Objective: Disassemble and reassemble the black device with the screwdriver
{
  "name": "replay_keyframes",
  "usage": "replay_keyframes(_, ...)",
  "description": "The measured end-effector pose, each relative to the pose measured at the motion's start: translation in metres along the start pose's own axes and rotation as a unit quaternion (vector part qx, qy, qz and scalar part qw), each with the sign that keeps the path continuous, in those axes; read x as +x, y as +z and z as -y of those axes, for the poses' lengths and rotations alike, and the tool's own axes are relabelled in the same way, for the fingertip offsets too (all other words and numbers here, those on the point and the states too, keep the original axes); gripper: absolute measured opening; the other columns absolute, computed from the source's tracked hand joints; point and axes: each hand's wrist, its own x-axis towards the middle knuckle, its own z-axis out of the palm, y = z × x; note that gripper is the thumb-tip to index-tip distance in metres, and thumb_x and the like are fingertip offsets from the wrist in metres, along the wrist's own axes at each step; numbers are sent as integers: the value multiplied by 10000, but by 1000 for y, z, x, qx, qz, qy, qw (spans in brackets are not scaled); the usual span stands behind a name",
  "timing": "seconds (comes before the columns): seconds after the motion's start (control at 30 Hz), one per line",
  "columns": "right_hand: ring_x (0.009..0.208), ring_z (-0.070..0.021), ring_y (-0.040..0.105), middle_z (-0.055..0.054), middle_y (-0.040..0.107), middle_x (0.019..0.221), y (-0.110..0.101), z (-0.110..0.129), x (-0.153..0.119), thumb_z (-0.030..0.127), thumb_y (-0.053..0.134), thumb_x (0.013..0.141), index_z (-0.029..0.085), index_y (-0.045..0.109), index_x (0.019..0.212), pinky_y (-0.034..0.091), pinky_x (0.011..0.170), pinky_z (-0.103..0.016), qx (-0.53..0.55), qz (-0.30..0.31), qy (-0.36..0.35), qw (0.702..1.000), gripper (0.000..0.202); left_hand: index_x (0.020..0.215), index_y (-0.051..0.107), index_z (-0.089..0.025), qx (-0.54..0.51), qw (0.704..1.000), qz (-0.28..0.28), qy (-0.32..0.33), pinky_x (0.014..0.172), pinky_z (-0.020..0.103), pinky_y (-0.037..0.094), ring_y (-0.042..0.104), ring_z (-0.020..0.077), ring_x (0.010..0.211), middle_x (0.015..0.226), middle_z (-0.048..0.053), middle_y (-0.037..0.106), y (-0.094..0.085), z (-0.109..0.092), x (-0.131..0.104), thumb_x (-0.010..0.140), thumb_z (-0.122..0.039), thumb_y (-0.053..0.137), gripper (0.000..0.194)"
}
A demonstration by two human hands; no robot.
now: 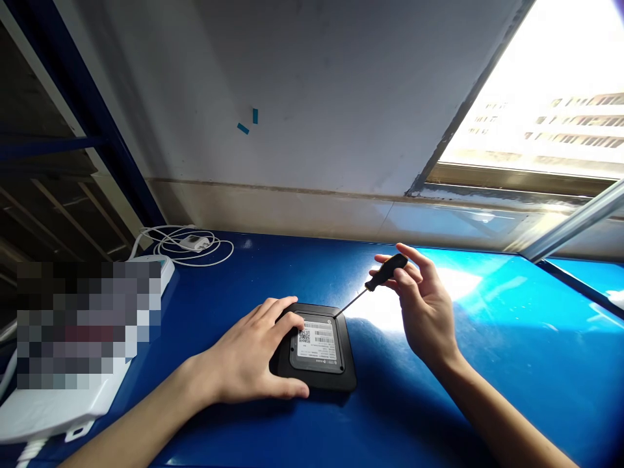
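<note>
A flat black square device [348, 376] lies on the blue table with its labelled side up. A white label [322, 351] with a QR code and barcodes covers much of its recessed panel. My left hand [258, 354] grips the device from the left, thumb along its near edge, fingers over the far side and the panel. In my right hand [426, 309], a screwdriver [387, 272] with a black handle is held between thumb and fingers. Its thin shaft slants down to the left, and the tip meets the panel's far right corner. I cannot make out a screw under it.
On the left sits a white appliance [104, 396], partly blurred out, with a cable at its near end. A coiled white cord with an adapter [195, 243] lies behind it. The blue table [390, 422] ends at a wall; a metal bar [570, 224] slants in at right.
</note>
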Motion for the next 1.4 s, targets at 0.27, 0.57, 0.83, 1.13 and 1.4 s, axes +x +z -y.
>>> replay_keyframes(0.27, 797, -201, 782, -30, 745, 1023, 5, 2, -2, 480, 705, 940, 317, 610, 1320, 683, 772, -400, 28, 12, 1, 1000, 424, 1317, 531, -297, 10, 1000, -2, 4, 1163, 641, 401, 355, 421, 1497, 1669, 134, 331, 1, 1, -1, 742, -647, 833, 738)
replay_keyframes(0.57, 636, -157, 727, -12, 713, 890, 5, 4, -8, 480, 679, 958, 290, 595, 1357, 665, 603, -318, 3, 35, -4, 999, 450, 1278, 544, -301, 19, 1000, -9, -1, 1166, 644, 387, 371, 410, 1489, 1644, 143, 372, 1, 0, 0, 726, -687, 828, 731)
replay_keyframes(0.83, 602, -131, 686, 3, 685, 851, 11, 3, -15, 432, 670, 973, 277, 596, 1341, 645, 552, -282, 12, 139, -10, 990, 406, 1263, 566, -297, 14, 1000, -27, 3, 1168, 639, 383, 380, 418, 1482, 1636, 137, 391, 4, 3, 1, 715, -659, 846, 714)
replay_keyframes(1.13, 594, -121, 672, -7, 697, 876, 14, 4, -21, 422, 637, 1001, 277, 606, 1310, 610, 553, -270, 8, 215, -9, 976, 343, 1268, 564, -311, 9, 999, -31, 6, 1162, 641, 386, 374, 426, 1482, 1642, 127, 378, 6, 6, -1, 726, -663, 837, 702)
replay_keyframes(1.4, 674, -150, 723, -10, 707, 889, 8, 2, -12, 400, 678, 976, 268, 609, 1319, 665, 572, -286, -10, 130, -29, 991, 374, 1278, 551, -303, 19, 999, -26, 9, 1169, 633, 385, 377, 420, 1483, 1642, 138, 375, 5, 5, 0, 726, -685, 829, 727)
